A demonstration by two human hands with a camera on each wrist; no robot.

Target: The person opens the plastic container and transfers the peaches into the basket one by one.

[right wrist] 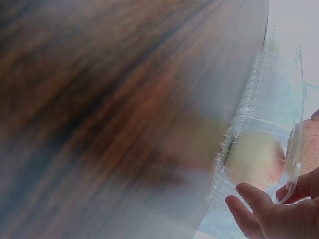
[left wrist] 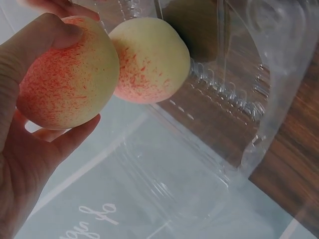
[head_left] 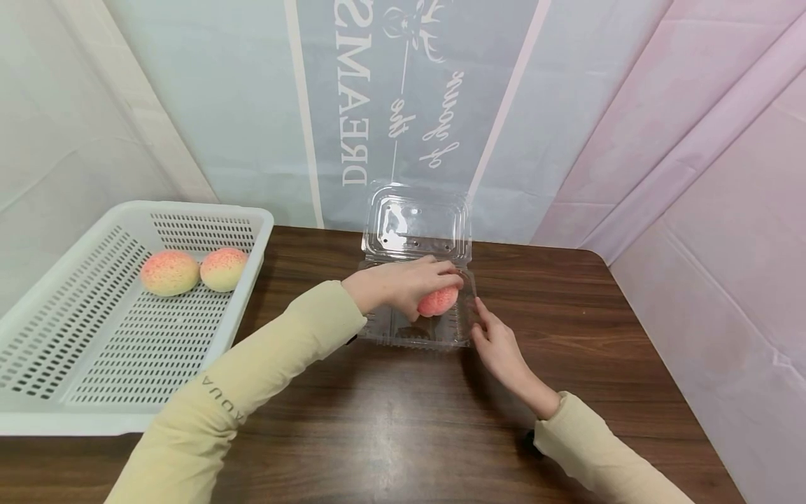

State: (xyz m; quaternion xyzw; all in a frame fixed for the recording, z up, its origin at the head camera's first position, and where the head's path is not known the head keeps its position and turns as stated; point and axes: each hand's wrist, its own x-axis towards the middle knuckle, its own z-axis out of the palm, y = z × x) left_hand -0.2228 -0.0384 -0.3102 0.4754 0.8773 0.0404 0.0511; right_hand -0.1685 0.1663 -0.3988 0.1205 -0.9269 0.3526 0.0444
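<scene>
My left hand (head_left: 415,283) grips a pink-and-yellow peach (left wrist: 70,74) over the clear plastic clamshell box (head_left: 390,329). A second peach (left wrist: 152,62) sits inside the box, right beside the held one in the left wrist view; from the head, the left hand mostly hides it. At the box's right side, my right hand (head_left: 500,346) pinches the rim. The right wrist view has the right fingers (right wrist: 256,196) along the outside of the transparent wall, with the peach in the box showing through. The lid (head_left: 417,220) stands raised at the back.
A white perforated plastic basket (head_left: 258,259) stands at the left with two peaches, one larger-looking peach (head_left: 170,273) and another peach (head_left: 223,269) near its right wall. The dark wooden table (head_left: 390,434) ends at a printed cloth backdrop (head_left: 252,126) behind the box.
</scene>
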